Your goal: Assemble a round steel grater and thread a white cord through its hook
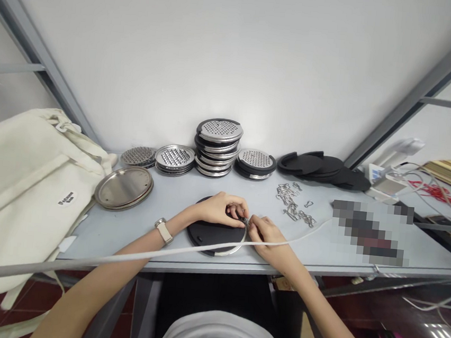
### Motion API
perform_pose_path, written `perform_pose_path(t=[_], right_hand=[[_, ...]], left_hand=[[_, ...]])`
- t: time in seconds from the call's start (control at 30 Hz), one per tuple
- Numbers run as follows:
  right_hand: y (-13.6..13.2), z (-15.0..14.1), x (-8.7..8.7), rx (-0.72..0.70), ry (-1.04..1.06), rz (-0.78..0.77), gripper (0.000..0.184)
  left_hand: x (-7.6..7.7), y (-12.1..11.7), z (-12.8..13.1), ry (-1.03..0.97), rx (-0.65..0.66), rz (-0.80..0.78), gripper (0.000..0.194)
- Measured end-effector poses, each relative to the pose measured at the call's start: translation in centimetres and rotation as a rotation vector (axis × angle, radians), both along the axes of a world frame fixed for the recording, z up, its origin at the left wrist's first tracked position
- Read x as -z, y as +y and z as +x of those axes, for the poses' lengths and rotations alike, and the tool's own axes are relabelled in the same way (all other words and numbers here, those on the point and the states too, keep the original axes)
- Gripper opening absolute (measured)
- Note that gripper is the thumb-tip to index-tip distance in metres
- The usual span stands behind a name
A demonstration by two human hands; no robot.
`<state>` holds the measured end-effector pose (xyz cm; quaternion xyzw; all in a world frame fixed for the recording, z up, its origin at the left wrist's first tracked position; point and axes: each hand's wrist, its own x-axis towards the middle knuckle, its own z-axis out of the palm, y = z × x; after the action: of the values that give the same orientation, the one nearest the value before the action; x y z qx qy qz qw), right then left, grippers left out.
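Note:
On the table just in front of me lies a round black disc with a silver metal rim showing along its right side. My left hand lies over the far part of this disc, its fingers curled down at the right edge. Close by, my right hand pinches at the same edge from outside. A small shiny metal piece shows between the two sets of fingertips, mostly hidden. Several small wire clips lie in a loose pile to the right, beyond my right hand.
Behind the disc stand a tall stack of round graters, grater plates and a shorter stack. Black round holders lie right, metal discs left. A cream bag fills the left side. A white cable crosses in front.

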<state>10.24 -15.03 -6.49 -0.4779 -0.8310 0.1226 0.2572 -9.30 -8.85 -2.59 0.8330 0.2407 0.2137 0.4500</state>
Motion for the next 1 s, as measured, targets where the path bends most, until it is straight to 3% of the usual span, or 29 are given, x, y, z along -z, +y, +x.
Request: perform_pose_path(t=[0.53,1.0], right_hand=[[0.03,0.07,-0.05,-0.05,-0.001,0.016,0.018],[-0.02,0.03,0.03,-0.04,-0.01,0.001,0.019]], left_hand=[[0.15,0.03,0.05,0.007,-0.004,0.064,0.025],[-0.03,-0.02,0.0,0.011,-0.009,0.013,0.024]])
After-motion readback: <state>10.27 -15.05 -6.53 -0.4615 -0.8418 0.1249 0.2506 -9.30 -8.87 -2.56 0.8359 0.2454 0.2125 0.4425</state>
